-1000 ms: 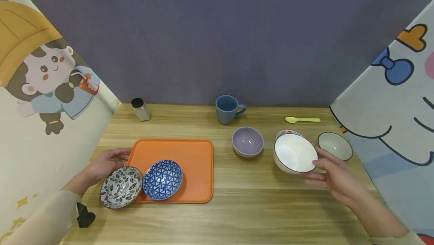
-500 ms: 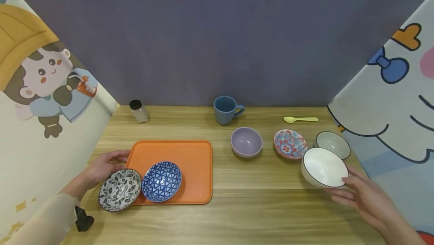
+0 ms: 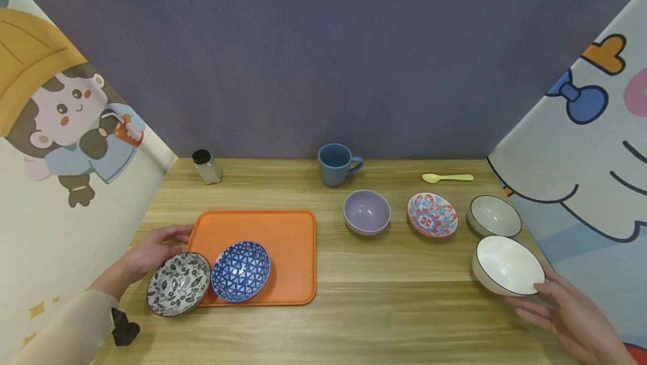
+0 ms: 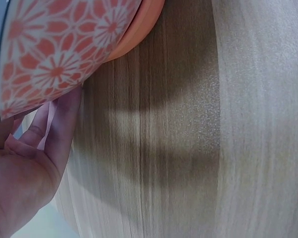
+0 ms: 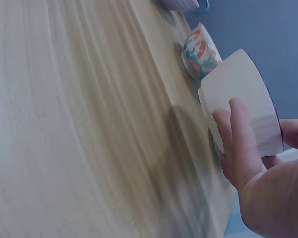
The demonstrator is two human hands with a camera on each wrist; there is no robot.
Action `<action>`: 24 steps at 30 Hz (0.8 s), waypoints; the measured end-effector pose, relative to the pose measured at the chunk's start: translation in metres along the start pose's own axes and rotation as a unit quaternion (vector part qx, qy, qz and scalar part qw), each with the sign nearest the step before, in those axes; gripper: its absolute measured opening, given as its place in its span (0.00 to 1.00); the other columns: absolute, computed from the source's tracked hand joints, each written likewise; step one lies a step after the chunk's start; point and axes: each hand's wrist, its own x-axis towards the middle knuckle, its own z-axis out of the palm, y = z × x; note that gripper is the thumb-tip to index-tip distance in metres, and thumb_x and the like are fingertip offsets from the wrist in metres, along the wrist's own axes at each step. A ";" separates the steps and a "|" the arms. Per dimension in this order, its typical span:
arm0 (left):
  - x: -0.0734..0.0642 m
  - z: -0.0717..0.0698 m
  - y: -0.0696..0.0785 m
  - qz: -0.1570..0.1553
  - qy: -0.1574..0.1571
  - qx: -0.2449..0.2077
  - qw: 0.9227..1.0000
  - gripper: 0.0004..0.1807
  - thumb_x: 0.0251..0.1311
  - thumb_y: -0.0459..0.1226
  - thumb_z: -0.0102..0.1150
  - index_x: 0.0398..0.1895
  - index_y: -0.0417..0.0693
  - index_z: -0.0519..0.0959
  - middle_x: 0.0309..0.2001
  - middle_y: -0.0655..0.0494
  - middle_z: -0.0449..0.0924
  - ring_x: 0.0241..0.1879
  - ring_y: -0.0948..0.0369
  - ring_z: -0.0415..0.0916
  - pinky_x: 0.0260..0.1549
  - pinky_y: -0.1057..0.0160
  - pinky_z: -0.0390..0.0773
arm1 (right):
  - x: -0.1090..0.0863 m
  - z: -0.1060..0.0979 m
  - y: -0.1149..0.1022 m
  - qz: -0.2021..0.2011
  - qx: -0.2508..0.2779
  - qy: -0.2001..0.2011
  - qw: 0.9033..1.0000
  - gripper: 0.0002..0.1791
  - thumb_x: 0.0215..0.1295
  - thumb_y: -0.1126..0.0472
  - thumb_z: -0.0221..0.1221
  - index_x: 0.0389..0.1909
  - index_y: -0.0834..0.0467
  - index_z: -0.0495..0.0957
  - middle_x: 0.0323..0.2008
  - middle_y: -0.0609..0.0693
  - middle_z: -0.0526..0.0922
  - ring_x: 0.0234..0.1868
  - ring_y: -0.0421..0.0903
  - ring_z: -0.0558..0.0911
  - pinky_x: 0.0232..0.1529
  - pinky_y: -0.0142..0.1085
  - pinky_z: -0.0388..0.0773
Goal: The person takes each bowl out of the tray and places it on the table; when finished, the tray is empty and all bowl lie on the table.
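Note:
In the head view my left hand [image 3: 154, 251] is at the left edge of an orange tray [image 3: 290, 258], gripping a tilted bowl [image 3: 179, 284] with black leaf print inside. Coral flowers cover that bowl's outside [image 4: 59, 64] in the left wrist view, where fingers [image 4: 64, 119] reach beneath it. A blue triangle-patterned bowl [image 3: 241, 271] sits in the tray, beside the leaf bowl. At the right my right hand [image 3: 571, 314] holds a white bowl [image 3: 510, 264] with a dark rim, thumb at the rim and fingers [image 5: 243, 134] against its outside. It is tilted over the table.
Right of the tray stand a purple bowl [image 3: 367, 212], a red-and-blue patterned bowl [image 3: 432, 215] and a pale grey bowl [image 3: 494, 216]. Behind are a blue mug [image 3: 335, 165], a yellow spoon [image 3: 447, 178] and a black-lidded jar [image 3: 207, 167]. Printed walls flank the table.
My right hand has carried the white bowl right and toward me, uncovering the red-and-blue patterned bowl. The left hand and its leaf-print bowl have stayed almost still.

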 end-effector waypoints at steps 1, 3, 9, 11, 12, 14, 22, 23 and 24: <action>0.000 0.000 0.000 0.001 0.000 0.000 1.000 0.31 0.70 0.29 0.57 0.75 0.31 0.63 0.60 0.33 0.76 0.58 0.41 0.78 0.43 0.66 0.82 | 0.000 -0.002 0.001 0.001 0.008 -0.001 1.000 0.42 0.84 0.60 0.36 0.77 0.50 0.13 0.63 0.50 0.74 0.49 0.51 0.89 0.55 0.53 0.81; 0.001 0.000 0.000 0.001 -0.001 -0.002 1.000 0.32 0.70 0.29 0.57 0.75 0.31 0.63 0.60 0.32 0.76 0.57 0.41 0.78 0.44 0.67 0.82 | -0.001 -0.006 0.003 0.004 0.029 -0.001 1.000 0.42 0.84 0.60 0.36 0.76 0.49 0.13 0.49 0.35 0.81 0.49 0.51 0.89 0.55 0.52 0.82; 0.002 0.000 0.000 0.000 0.001 -0.003 1.000 0.32 0.69 0.29 0.57 0.75 0.32 0.63 0.60 0.32 0.76 0.56 0.43 0.79 0.44 0.66 0.82 | -0.002 -0.010 0.007 0.020 0.051 0.011 0.998 0.42 0.84 0.58 0.37 0.76 0.48 0.12 0.43 0.35 0.82 0.48 0.51 0.89 0.55 0.52 0.82; 0.001 0.000 0.000 -0.005 0.001 -0.002 1.000 0.32 0.69 0.29 0.57 0.75 0.32 0.63 0.60 0.32 0.76 0.56 0.44 0.79 0.44 0.66 0.82 | -0.002 -0.012 0.009 0.021 0.055 0.013 0.998 0.42 0.84 0.58 0.37 0.76 0.48 0.13 0.43 0.36 0.83 0.48 0.52 0.89 0.54 0.52 0.82; 0.001 0.000 0.000 -0.006 0.001 -0.004 1.000 0.32 0.69 0.29 0.56 0.75 0.33 0.63 0.61 0.32 0.76 0.56 0.44 0.79 0.44 0.66 0.82 | -0.002 -0.013 0.010 0.020 0.058 0.013 0.998 0.43 0.84 0.58 0.38 0.76 0.47 0.13 0.43 0.37 0.83 0.48 0.52 0.89 0.54 0.52 0.82; 0.000 0.001 0.000 -0.007 0.001 -0.008 1.000 0.32 0.68 0.28 0.56 0.75 0.32 0.63 0.61 0.32 0.75 0.55 0.45 0.80 0.44 0.66 0.82 | -0.002 -0.016 0.012 0.020 0.062 0.015 0.998 0.43 0.84 0.58 0.38 0.77 0.46 0.13 0.43 0.37 0.82 0.48 0.53 0.89 0.54 0.52 0.82; 0.000 0.002 0.001 -0.007 0.002 -0.008 1.000 0.32 0.68 0.28 0.56 0.74 0.31 0.64 0.60 0.31 0.76 0.56 0.43 0.79 0.43 0.66 0.82 | 0.003 -0.021 0.016 0.055 0.056 0.047 0.996 0.43 0.84 0.56 0.36 0.75 0.47 0.10 0.53 0.60 0.78 0.49 0.52 0.89 0.58 0.52 0.80; 0.000 0.001 0.001 -0.007 0.002 -0.006 1.000 0.32 0.68 0.28 0.56 0.74 0.31 0.64 0.60 0.32 0.76 0.56 0.43 0.79 0.44 0.66 0.82 | 0.004 -0.020 0.017 0.061 0.055 0.051 0.995 0.42 0.84 0.56 0.35 0.74 0.47 0.09 0.60 0.72 0.70 0.49 0.52 0.89 0.59 0.52 0.79; 0.000 0.000 0.001 -0.006 0.001 -0.004 1.000 0.31 0.68 0.28 0.56 0.74 0.31 0.64 0.60 0.32 0.76 0.56 0.43 0.79 0.44 0.67 0.82 | 0.005 -0.019 0.018 0.065 0.052 0.054 0.995 0.42 0.83 0.55 0.34 0.73 0.47 0.08 0.67 0.80 0.57 0.49 0.51 0.89 0.60 0.52 0.79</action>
